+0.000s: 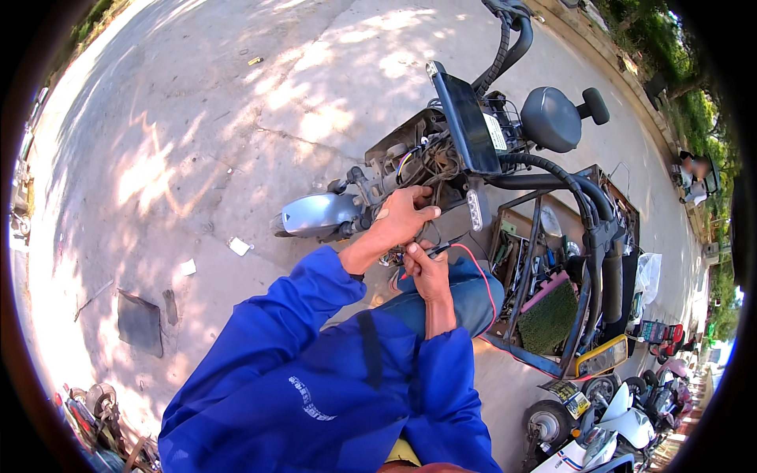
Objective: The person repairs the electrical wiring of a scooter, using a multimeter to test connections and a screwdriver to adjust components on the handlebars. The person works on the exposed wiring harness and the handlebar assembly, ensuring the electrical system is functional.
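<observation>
In front of me an electric scooter stands with its front cover off and wires showing. My left hand [404, 215] reaches into the bared wiring [445, 162] behind the silver-blue front fender [319, 214], its fingers curled round dark wires; the fingertips are partly hidden. Just below it, my right hand [428, 272] is closed in a pinch on a thin dark cable. A black test probe [453, 243] sticks out beside these fingers. From there a red test lead [487, 277] loops down toward a yellow multimeter [602, 360] at the lower right.
A metal-framed cart [579, 347] full of tools, with a green mat [550, 317], stands at my right. The scooter's handlebar and dark display panel [471, 126] lean over the wiring. Parked scooters [623, 418] stand lower right. A dark flat sheet [140, 323] lies on the concrete left.
</observation>
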Demonstrator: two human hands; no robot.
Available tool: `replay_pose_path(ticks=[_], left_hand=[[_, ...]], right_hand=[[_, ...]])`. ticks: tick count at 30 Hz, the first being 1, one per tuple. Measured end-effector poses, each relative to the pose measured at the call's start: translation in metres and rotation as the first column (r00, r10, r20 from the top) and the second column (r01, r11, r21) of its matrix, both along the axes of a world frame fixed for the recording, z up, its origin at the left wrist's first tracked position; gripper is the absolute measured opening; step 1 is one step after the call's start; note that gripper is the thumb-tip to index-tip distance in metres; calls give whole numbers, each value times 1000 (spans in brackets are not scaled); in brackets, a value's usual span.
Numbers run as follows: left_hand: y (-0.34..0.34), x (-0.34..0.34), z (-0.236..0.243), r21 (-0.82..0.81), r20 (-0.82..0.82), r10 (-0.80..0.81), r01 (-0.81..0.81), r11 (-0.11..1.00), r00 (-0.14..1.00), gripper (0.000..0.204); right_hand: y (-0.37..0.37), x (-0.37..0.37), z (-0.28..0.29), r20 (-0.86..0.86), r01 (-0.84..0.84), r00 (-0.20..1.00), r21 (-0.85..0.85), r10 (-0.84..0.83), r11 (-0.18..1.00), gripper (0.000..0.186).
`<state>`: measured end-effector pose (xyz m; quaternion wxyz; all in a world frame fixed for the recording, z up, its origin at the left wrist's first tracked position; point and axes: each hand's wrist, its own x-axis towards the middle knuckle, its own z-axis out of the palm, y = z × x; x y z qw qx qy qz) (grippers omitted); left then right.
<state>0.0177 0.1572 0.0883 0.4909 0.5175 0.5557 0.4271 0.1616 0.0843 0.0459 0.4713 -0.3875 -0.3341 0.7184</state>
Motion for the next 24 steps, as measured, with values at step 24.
replay_pose_path(ticks=[24], left_hand=[[34,-12,54,302,159,202,-243,922,966,38]], right_hand=[[-3,-12,-9,49,130,991,-62,-127,990,30]])
